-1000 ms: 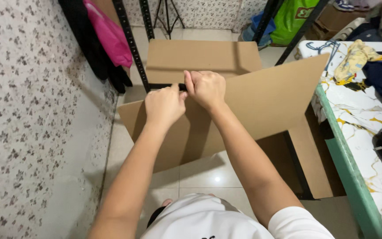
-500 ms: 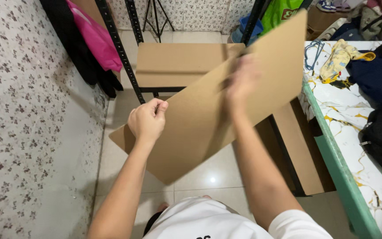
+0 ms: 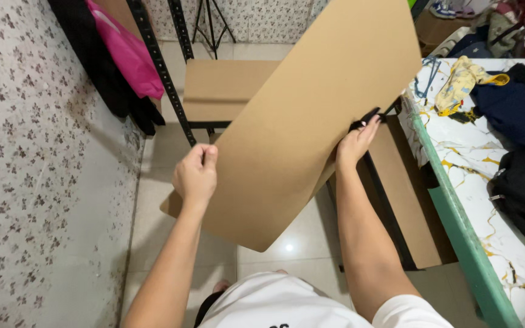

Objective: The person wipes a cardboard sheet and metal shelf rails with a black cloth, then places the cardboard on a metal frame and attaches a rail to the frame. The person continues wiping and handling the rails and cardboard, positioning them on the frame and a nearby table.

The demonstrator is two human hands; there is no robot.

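I hold a large flat sheet of brown cardboard (image 3: 302, 115) tilted up in front of me, above the tiled floor. My left hand (image 3: 195, 174) pinches its left edge with the fingers curled shut. My right hand (image 3: 355, 143) grips its right edge, fingers stretched up along the back. The sheet's rounded lower corner points down toward my white shirt. The sheet hides part of the floor and the shelving behind it.
A black metal rack (image 3: 159, 67) holds a cardboard shelf board (image 3: 220, 88) ahead. More cardboard (image 3: 405, 194) leans by a green-edged marble table (image 3: 466, 237) on the right, piled with clothes (image 3: 511, 115). Dark and pink garments (image 3: 123, 54) hang by the flowered wall (image 3: 25, 152) at left.
The cardboard has been unfolded and swung up into a flat tilted sheet. My hands moved apart from its top edge, the right to the right edge, the left to the left edge.
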